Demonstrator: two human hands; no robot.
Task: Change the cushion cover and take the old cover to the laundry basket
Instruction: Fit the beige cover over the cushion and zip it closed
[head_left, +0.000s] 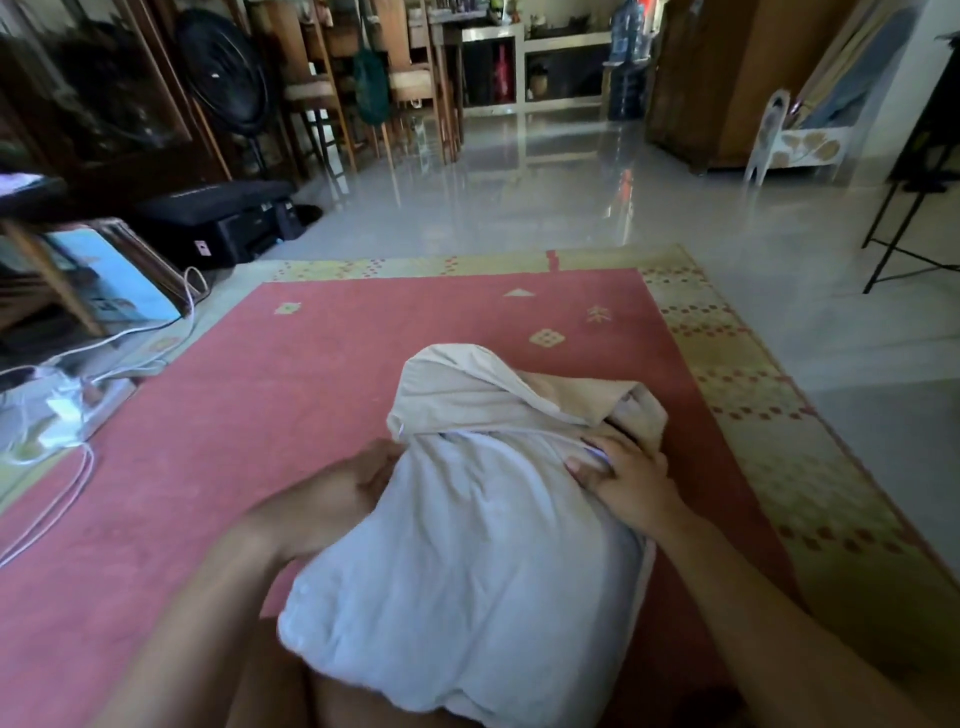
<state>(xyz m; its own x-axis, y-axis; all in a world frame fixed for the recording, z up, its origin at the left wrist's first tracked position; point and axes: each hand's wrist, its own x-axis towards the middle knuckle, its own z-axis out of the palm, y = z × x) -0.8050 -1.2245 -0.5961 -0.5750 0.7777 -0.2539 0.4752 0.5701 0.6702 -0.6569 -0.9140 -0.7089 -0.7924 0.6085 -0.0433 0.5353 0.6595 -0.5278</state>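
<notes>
The plump white cushion (457, 571) stands on end at lower centre. Its near end rests against the person's legs (291, 691), on the pink rug (311, 364). The cream cover (467, 395) caps the far end, and its open hem crosses the cushion at mid-frame.

The hands are apart, one at each side of that hem. The right hand (618, 480) pinches the hem on the right flank. The left hand (376, 467) lies against the left flank with its fingertips hidden by cloth, so I cannot tell whether it has hold.

The step looks to be working the cover along the cushion, though whether on or off is unclear. To do it well, both hands should grip the hem evenly and shift it in small alternating tugs. Squeezing the cushion's corners inward should keep the cloth from binding or straining a seam.

No laundry basket shows. At mid-left sits a black box (223, 218) with pale lettering too faint to read, and no other writing is legible.
</notes>
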